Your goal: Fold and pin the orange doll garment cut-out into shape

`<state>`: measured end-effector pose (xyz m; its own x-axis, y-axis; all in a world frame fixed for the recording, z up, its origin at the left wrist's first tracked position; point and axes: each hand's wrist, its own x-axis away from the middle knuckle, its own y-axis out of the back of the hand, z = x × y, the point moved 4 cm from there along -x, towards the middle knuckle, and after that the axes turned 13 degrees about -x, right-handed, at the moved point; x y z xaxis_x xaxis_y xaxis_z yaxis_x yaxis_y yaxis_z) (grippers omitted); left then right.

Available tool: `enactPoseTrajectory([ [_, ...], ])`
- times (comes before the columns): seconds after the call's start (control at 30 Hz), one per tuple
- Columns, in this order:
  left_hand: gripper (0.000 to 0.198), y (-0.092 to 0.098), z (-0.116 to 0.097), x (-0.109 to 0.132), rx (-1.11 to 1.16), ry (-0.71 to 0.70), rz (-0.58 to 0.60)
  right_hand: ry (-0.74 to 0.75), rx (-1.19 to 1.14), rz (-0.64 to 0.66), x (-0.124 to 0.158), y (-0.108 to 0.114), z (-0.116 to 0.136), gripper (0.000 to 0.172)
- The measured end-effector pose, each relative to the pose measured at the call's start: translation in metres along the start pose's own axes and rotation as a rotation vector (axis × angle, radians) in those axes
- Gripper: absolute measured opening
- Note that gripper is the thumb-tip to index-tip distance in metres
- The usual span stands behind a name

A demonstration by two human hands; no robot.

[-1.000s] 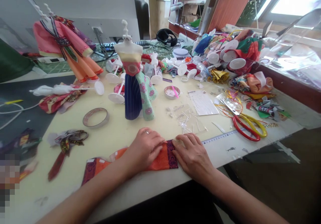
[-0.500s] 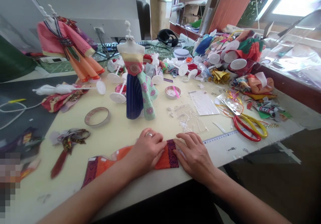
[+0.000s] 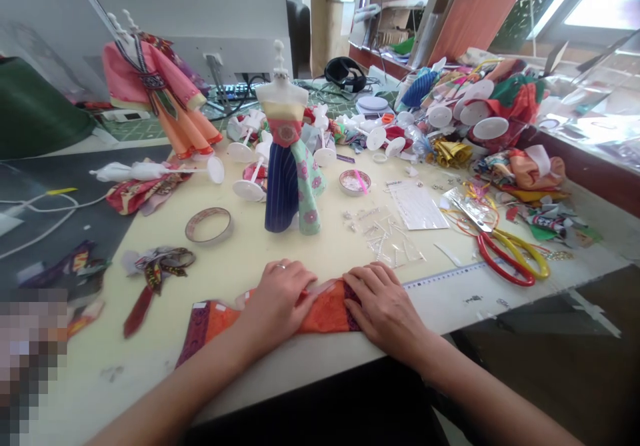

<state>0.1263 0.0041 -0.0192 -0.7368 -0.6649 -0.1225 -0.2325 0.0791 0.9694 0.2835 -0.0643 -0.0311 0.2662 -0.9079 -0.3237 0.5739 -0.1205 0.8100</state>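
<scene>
1. Head view, the surface: a pale cream worktop (image 3: 240,259) carries everything, with a dark mat (image 3: 110,229) at its left. A ruler (image 3: 450,273) lies near the front edge on the right, with red-and-yellow scissors (image 3: 484,227) resting partly over it. A roll of tape (image 3: 220,236) sits left of a small dressed figure (image 3: 283,183), which stands upright; a small bowl (image 3: 347,191) is on its right.

2. Head view, the room: a large gray panel (image 3: 200,6) rises behind the worktop, a heap of colored cloth (image 3: 520,103) fills the far right, and a bright window (image 3: 605,6) shows at upper right.

3. Head view, the grip: an orange cloth (image 3: 325,316) lies on the worktop near its front edge, beneath both hands. The left hand (image 3: 283,299) has its fingers bent and drawn close to the thumb over the cloth's middle; I cannot tell whether they pinch it. The right hand (image 3: 383,303) rests over the purple right end, fingers side by side; whether it pinches anything is hidden.

4. Head view, direction: the cloth's long axis runs left to right, rising slightly toward the right. A purple patterned band marks each end; the left forearm crosses part of it.
</scene>
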Motion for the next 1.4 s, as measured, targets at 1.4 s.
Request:
enactPoseTrajectory([
  [1.4, 0.022, -0.007, -0.02, 0.001, -0.098, -0.069, -0.173, 0.103, -0.007, 0.033, -0.001, 0.003, 0.01, 0.017],
])
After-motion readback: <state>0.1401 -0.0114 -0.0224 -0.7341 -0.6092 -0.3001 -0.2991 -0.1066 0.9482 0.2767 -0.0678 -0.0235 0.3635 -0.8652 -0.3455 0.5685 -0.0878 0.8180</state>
